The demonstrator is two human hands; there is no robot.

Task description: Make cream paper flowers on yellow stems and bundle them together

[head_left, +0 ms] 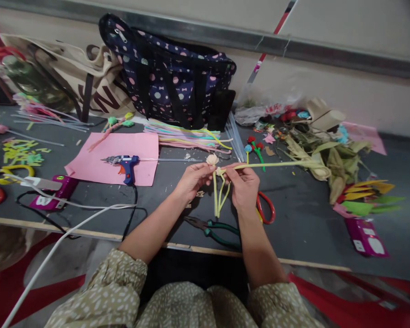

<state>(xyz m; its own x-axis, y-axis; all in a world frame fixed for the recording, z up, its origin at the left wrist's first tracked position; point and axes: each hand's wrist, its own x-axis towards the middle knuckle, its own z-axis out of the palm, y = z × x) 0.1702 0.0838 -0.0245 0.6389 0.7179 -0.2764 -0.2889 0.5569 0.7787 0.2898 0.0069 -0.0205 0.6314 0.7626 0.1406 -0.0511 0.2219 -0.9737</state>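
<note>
From my end I see both forearms reach forward over the desk [294,237] out of spotted sleeves [123,273] and converge, the left one slanting inward at a flatter angle, the right one standing steeper. The left hand [195,178] is turned inward, its thumb and fingertips pressed together at the base of a cream flower [212,159], whose head pokes up just above them. The right hand [245,183] faces it closely, wrist bent inward, thumb and forefinger clamped on a long yellow stem [280,165] that runs off past the knuckles to the right. Between the hands, narrow yellow loops [220,198] dangle; I can't tell exactly how they join the flower. Pliers [209,225] lie below, between the forearms, and red-handled scissors [268,207] just beside the right wrist.
</note>
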